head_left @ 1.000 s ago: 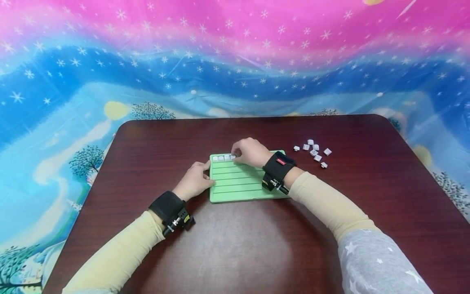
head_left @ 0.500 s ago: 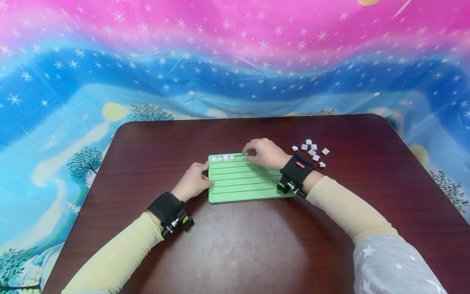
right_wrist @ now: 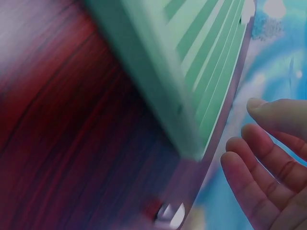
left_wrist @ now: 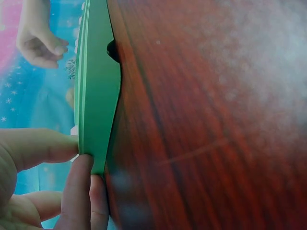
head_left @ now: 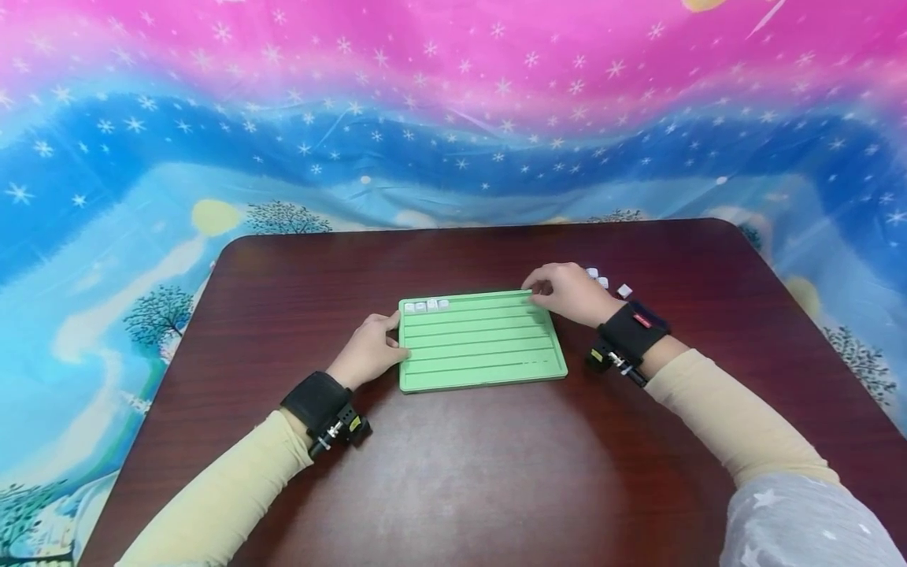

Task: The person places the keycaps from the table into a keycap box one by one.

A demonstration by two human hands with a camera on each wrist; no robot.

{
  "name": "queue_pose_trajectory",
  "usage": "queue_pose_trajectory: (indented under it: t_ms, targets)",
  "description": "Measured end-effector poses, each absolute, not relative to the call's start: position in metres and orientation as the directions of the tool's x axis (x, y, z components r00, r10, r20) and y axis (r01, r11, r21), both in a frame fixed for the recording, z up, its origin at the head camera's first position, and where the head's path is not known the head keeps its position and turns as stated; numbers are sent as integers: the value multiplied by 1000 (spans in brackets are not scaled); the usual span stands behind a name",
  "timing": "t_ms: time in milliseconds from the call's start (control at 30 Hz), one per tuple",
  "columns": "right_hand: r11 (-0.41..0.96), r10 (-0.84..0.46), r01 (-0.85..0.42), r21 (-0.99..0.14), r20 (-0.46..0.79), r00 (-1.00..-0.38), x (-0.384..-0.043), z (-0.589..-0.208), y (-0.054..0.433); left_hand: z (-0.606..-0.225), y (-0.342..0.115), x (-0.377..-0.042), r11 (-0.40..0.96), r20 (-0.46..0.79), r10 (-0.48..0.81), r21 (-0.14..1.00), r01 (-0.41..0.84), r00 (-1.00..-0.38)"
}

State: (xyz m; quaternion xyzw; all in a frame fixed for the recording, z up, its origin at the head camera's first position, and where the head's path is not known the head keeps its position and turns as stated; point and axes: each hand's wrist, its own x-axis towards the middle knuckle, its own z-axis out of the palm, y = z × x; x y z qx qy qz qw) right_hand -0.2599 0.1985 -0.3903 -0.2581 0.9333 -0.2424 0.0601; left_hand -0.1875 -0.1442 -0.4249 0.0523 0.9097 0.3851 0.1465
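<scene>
The green tray (head_left: 482,346) lies flat on the surface (head_left: 496,472); it looks light and stiff, likely to slide if nudged, so its side rims seem the best hold. The left hand (head_left: 364,354) pinches its left rim lightly between thumb and fingers. By its far right corner, the right hand (head_left: 574,295) holds nothing, fingers loosely bent and apart. Four white pieces (head_left: 432,304) sit in its far left groove; loose pieces (head_left: 623,290) right of it look hard, smooth, best pinched by their sides.
</scene>
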Motion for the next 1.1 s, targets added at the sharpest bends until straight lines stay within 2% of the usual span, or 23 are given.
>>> queue_pose_trajectory:
  t_ms: [633,1100]
  targets:
    - [830,-375,-324,-454,-23,-927,-255,-392,272,-427,-146,-187,684,-223,226,729,-9,-948]
    - [874,-292,-226,-431,-93,-952,-257,-393,298,-425,-145,-188,688,-229,217,726,-18,-949]
